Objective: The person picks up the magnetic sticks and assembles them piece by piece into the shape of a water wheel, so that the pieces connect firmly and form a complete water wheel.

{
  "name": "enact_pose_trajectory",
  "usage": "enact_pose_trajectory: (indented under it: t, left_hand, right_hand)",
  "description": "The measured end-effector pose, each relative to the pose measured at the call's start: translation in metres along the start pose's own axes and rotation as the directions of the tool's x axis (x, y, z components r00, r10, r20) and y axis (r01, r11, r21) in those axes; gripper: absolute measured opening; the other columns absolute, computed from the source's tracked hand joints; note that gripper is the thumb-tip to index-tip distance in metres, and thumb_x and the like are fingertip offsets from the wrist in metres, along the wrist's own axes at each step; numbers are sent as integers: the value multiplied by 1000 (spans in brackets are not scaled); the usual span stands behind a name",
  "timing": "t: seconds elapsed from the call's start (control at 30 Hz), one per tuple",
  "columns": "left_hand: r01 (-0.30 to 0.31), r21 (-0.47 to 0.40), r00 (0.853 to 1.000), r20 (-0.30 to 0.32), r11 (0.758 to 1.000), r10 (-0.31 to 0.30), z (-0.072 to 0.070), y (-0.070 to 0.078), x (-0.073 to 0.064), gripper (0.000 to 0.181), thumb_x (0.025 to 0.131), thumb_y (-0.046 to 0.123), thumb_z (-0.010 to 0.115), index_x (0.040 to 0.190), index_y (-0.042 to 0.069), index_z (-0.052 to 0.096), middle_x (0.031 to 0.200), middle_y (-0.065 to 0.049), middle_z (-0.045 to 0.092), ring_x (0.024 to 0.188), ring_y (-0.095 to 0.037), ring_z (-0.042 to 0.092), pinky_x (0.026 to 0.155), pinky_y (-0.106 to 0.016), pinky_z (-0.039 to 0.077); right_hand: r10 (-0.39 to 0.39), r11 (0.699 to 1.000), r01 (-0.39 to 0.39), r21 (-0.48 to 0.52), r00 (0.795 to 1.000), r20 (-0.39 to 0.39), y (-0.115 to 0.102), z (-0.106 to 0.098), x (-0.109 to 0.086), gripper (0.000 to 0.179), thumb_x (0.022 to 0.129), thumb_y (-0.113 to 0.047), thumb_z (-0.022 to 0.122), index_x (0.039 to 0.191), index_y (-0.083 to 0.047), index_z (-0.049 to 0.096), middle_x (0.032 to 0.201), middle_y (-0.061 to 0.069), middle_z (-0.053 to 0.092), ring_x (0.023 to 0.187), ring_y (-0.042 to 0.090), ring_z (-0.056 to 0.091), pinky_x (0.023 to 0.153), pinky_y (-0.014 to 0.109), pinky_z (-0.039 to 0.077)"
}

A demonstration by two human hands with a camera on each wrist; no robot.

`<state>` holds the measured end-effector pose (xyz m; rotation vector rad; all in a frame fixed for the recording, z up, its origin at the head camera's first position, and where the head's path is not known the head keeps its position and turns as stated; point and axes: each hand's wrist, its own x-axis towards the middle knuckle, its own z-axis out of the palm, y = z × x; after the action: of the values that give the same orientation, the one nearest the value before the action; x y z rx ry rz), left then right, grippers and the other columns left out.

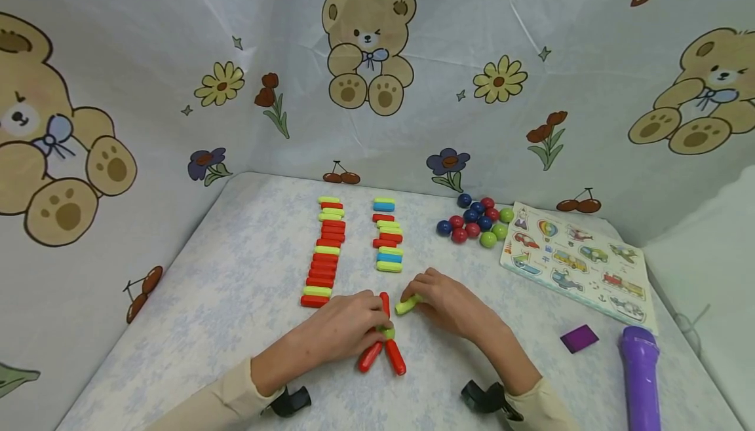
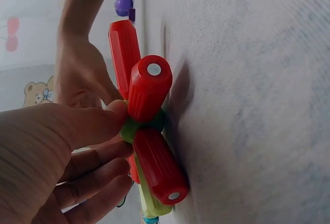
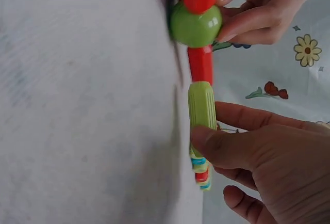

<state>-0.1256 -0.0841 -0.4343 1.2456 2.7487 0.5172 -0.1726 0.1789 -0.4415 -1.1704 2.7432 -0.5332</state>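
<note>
My left hand (image 1: 348, 326) pinches a small green ball (image 3: 196, 25) between thumb and fingers, low over the table. Several red rods (image 1: 396, 357) stick out from that ball in different directions, partly covered by the hand. Pale discs show in the ends of two red rods (image 2: 150, 87) in the left wrist view. To the right, my right hand (image 1: 451, 303) grips a yellow-green rod (image 3: 201, 105) between thumb and fingers. That rod points toward the ball, and a gap separates them in the head view.
Two columns of red, yellow-green and blue rods (image 1: 324, 257) lie beyond the hands. Blue, red and green balls (image 1: 472, 229) cluster at the back right, beside a picture board (image 1: 575, 264). A purple card (image 1: 580, 338) and a purple cylinder (image 1: 641, 372) lie at right.
</note>
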Motion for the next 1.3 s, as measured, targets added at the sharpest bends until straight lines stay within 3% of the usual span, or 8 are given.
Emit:
enact_pose_trajectory:
  t: [0.5, 0.63, 0.77, 0.83, 0.97, 1.07, 1.17, 1.3]
  left_hand:
    - [8, 1, 1000, -7, 1000, -8, 2, 2, 1, 22, 98, 26, 83, 119, 20, 85, 101, 7, 68, 86, -3, 51, 64, -14, 44]
    - [15, -13, 1000, -11, 1000, -15, 3, 3, 1, 22, 98, 27, 82, 119, 21, 85, 104, 7, 68, 87, -3, 51, 64, -13, 44]
    - [7, -9, 1000, -19, 1000, -8, 5, 4, 1, 20, 100, 28, 80, 119, 24, 85, 103, 9, 67, 90, -3, 52, 66, -12, 45]
    - [-4, -7, 1000, -24, 1000, 4, 6, 4, 1, 20, 100, 28, 80, 119, 24, 85, 102, 8, 66, 90, -4, 52, 66, -12, 44]
    - [-39, -1, 999, -36, 999, 39, 6, 4, 1, 19, 100, 27, 80, 118, 24, 85, 101, 8, 65, 90, -3, 51, 65, -11, 43]
    - [-62, 7, 997, -40, 998, 62, 7, 4, 1, 18, 100, 27, 80, 118, 24, 85, 103, 8, 65, 90, -3, 52, 67, -10, 43]
    - [-74, 15, 996, -40, 997, 74, 7, 3, 1, 18, 100, 26, 80, 117, 25, 85, 103, 8, 65, 90, -3, 53, 68, -10, 44]
    - [-81, 17, 995, -49, 997, 82, 8, 2, 0, 18, 100, 26, 80, 117, 24, 85, 105, 8, 67, 93, -3, 56, 72, -10, 46]
  right_hand:
    - [-37, 996, 27, 87, 993, 110, -12, -8, -1, 25, 92, -7, 85, 111, -22, 78, 110, -11, 72, 107, 10, 60, 94, 32, 59]
    - [-32, 991, 20, 133, 995, 95, -3, -11, -4, 29, 93, -11, 85, 119, -21, 77, 120, -11, 71, 115, 13, 61, 100, 38, 58]
    - [59, 990, -53, 132, 997, -42, 28, -19, -14, 40, 97, -19, 82, 135, -15, 71, 140, 1, 65, 121, 23, 63, 100, 48, 59]
    - [129, 989, -115, 95, 979, -161, 51, -23, -21, 44, 100, -20, 79, 142, -10, 66, 145, 10, 62, 118, 31, 65, 96, 52, 59]
    - [280, 959, -279, 53, 904, -321, 92, -31, -37, 53, 104, -15, 73, 151, 0, 55, 153, 26, 51, 127, 45, 57, 101, 62, 53]
    - [376, 925, -373, 73, 872, -314, 112, -34, -47, 58, 105, -12, 70, 156, 4, 48, 159, 31, 43, 142, 52, 41, 114, 71, 38]
    - [413, 910, -408, 81, 862, -295, 123, -33, -50, 57, 105, -10, 68, 156, 4, 47, 158, 34, 43, 148, 55, 34, 118, 73, 30]
    - [425, 901, -429, 64, 846, -323, 131, -30, -47, 54, 105, -8, 68, 155, 3, 51, 150, 34, 48, 141, 54, 41, 115, 71, 37]
